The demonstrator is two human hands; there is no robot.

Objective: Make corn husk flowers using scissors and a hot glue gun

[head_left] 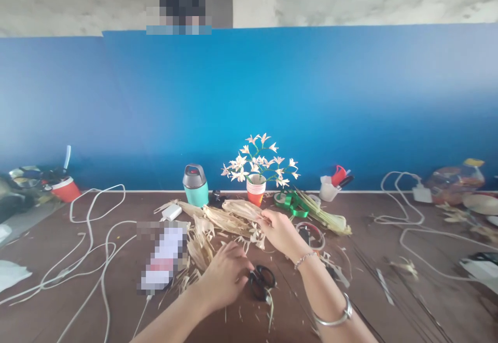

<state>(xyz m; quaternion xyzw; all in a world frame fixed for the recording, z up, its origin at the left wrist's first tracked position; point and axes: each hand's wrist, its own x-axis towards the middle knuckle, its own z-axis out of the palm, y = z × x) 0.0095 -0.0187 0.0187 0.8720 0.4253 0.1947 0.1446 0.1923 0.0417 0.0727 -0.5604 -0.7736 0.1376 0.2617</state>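
Note:
My left hand is low over the table, its fingers loosely curled and a little apart. Its fingertips are right beside the black-handled scissors; whether they touch is unclear. Farther forward, my right hand has thumb and fingers pinched together at the end of a dry corn husk. More pale husks lie in a pile ahead of my hands, with small scraps around. Just beyond, an orange-and-white paper cup holds pale star-shaped flowers on green stems.
A teal jar with a grey lid stands behind the husks. Green ribbon and a stalk bundle lie right of the cup. A phone and white cables are at left. Behind the blue partition is a blurred person.

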